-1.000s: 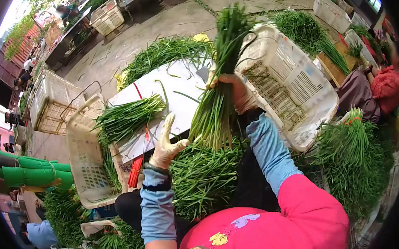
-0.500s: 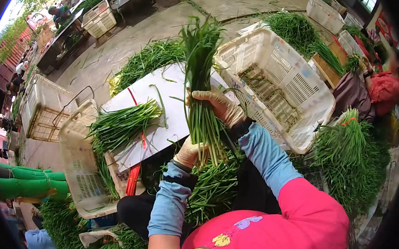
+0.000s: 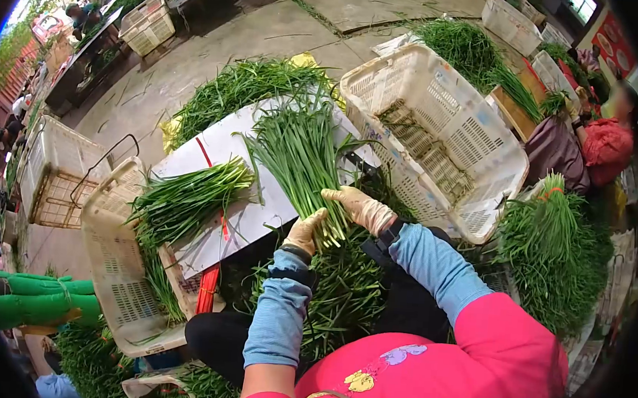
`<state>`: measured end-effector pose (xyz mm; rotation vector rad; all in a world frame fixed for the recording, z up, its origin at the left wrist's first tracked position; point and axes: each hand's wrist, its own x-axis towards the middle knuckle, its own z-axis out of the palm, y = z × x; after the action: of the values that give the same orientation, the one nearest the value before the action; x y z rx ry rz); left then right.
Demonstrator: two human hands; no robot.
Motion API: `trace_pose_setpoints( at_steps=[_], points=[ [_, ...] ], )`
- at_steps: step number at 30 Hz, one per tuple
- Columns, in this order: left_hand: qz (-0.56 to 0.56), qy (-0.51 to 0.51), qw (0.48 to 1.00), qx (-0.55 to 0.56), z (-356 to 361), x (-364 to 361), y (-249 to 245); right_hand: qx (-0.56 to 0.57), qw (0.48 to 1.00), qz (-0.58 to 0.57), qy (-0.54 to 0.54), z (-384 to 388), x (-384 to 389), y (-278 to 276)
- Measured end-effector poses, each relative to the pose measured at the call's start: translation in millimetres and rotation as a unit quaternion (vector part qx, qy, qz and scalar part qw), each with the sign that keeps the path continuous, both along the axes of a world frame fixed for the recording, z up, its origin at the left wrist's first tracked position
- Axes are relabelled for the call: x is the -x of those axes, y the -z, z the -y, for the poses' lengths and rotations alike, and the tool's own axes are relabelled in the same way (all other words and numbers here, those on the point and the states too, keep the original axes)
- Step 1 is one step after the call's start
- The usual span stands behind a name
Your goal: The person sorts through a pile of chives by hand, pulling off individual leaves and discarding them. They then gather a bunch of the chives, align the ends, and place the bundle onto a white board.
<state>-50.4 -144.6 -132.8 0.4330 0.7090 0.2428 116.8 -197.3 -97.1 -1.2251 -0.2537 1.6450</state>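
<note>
A loose bunch of garlic chives [image 3: 300,157] lies fanned over the right part of a white board [image 3: 266,214], stems pointing toward me. My left hand [image 3: 305,231], in a pale glove, presses on the stem ends from the left, closed against them. From the right, my gloved right hand [image 3: 361,208] holds the same stems a little higher, thumb and fingers against them. A second bundle of chives [image 3: 194,192] rests on the board's left part, near red strips [image 3: 209,287] that hang over the edge.
A big white crate [image 3: 442,134] stands right of the board, another crate [image 3: 119,259] left. Behind the board is a chive heap [image 3: 245,94]; more chives [image 3: 349,297] lie below my hands. A tied chive pile [image 3: 552,245] and a seated person in red [image 3: 607,149] are at right.
The bunch was held upright above the board; now it has come down and lies spread on it. My right hand has moved lower, next to my left hand at the stems.
</note>
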Motion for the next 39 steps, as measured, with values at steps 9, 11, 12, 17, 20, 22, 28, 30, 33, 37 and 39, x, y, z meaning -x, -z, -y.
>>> trace_pose_setpoints(
  at_steps=[9, 11, 12, 17, 20, 22, 28, 30, 33, 37, 39],
  points=[
    [0.065, -0.105, 0.992, 0.021, 5, 2, -19, -0.111, 0.963, 0.210, 0.130, 3, 16, 3],
    [0.060, -0.108, 0.991, 0.046, 8, 3, -29, -0.065, 0.969, 0.192, 0.144, 8, 15, 2],
    [0.009, -0.117, 0.991, 0.060, 7, 1, -24, -0.066, 0.968, 0.193, 0.144, 8, 14, 11],
    [0.002, -0.116, 0.987, 0.109, 11, 7, -22, -0.015, 0.994, 0.096, 0.057, 12, 7, 26],
    [-0.007, -0.107, 0.990, 0.091, 10, 7, -11, 0.032, 0.973, 0.223, 0.041, 10, 28, 14],
    [0.014, -0.091, 0.991, 0.096, 7, 5, -6, -0.007, 0.960, 0.280, 0.011, 10, 25, 24],
    [-0.014, -0.079, 0.997, 0.010, 3, 7, 0, -0.009, 0.995, 0.098, 0.016, 16, 13, 2],
    [-0.003, -0.085, 0.996, 0.014, 3, 8, 10, -0.011, 0.996, 0.086, 0.010, 18, 13, -5],
    [0.004, -0.088, 0.996, 0.033, 1, 12, 15, -0.052, 0.995, 0.084, -0.020, 19, 3, 9],
    [0.009, -0.084, 0.995, 0.048, -1, 13, 16, -0.066, 0.997, 0.034, -0.026, 19, -1, 13],
    [0.014, -0.070, 0.996, 0.054, 0, 14, 17, -0.059, 0.997, 0.034, -0.022, 21, 1, 13]
  ],
)
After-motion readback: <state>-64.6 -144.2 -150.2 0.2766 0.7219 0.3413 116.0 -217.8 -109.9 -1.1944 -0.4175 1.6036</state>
